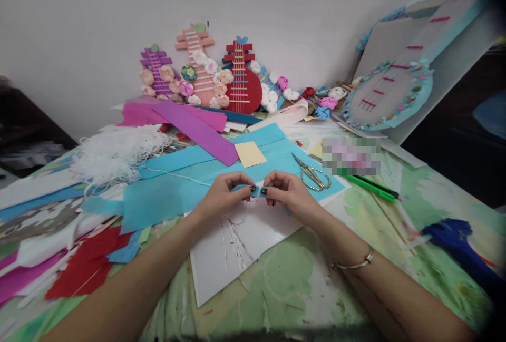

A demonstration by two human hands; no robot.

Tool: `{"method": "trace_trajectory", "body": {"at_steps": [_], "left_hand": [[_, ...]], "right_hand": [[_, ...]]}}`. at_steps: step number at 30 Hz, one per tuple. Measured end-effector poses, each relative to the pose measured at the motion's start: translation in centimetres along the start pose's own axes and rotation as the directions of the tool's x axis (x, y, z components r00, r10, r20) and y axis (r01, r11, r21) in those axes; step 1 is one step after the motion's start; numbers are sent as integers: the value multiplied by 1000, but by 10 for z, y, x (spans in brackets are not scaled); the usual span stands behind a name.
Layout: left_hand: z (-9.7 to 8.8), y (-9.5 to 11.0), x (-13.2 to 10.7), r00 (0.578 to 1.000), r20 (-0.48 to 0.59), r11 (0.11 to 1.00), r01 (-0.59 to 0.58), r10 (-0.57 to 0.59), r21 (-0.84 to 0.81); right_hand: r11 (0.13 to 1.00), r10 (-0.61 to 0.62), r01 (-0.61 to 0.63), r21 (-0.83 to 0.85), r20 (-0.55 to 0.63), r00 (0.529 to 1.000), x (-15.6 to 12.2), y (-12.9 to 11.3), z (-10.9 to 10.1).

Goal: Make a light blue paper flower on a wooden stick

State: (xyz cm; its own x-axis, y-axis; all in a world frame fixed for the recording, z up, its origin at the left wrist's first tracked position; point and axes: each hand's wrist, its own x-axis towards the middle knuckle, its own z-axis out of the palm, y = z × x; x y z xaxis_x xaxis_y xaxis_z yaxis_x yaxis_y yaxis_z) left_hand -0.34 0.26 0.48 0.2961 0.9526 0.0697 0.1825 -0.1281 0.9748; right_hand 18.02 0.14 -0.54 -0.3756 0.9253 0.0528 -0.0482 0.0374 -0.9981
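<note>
Fingers [236, 177] pinch a narrow blue paper strip [256, 192].

Two hands [229, 192] [288, 192], one bracelet [359, 264] — one pair of gold scissors [305, 168], one yellow square [250, 154].

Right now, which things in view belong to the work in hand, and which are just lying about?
Seemingly in use:
left hand and right hand, pinching
small blue piece
white string leading towards the left hand

Apparently just lying about:
gold scissors
yellow square
purple strip
green cutter
red paper
</note>
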Motion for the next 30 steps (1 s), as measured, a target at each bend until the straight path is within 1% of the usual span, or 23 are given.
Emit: {"method": "trace_trajectory", "body": {"at_steps": [4,8,13,16,18,21,24,27,30], "left_hand": [[1,3,-1,1000,-2,999,-24,24,29],[2,3,-2,1000,12,1000,-24,24,15],[2,0,-1,999,41,999,-1,3,-48],[2,-2,0,999,45,1000,-25,26,-4],[1,-3,1,998,42,998,-50,49,35],[1,-4,2,996,34,995,-79,77,61],[1,-5,2,996,54,995,-80,77,53],[1,-6,1,996,72,997,-62,59,38],[1,-5,-1,997,69,999,-37,37,10]], "right_hand": [[1000,-25,25,-6,27,999,1,2,-1],[997,-49,50,-53,14,999,0,1,0],[989,-37,31,-143,-40,999,0,-2,3],[980,-41,24,-197,-81,996,0,-3,4],[974,-45,25,-224,-88,995,0,-3,4],[981,-34,20,-191,-72,997,0,-1,4],[987,-46,41,-154,-27,999,1,2,4],[975,-94,91,-203,-7,996,0,3,4],[965,-101,96,-242,-9,995,-1,2,4]]}}
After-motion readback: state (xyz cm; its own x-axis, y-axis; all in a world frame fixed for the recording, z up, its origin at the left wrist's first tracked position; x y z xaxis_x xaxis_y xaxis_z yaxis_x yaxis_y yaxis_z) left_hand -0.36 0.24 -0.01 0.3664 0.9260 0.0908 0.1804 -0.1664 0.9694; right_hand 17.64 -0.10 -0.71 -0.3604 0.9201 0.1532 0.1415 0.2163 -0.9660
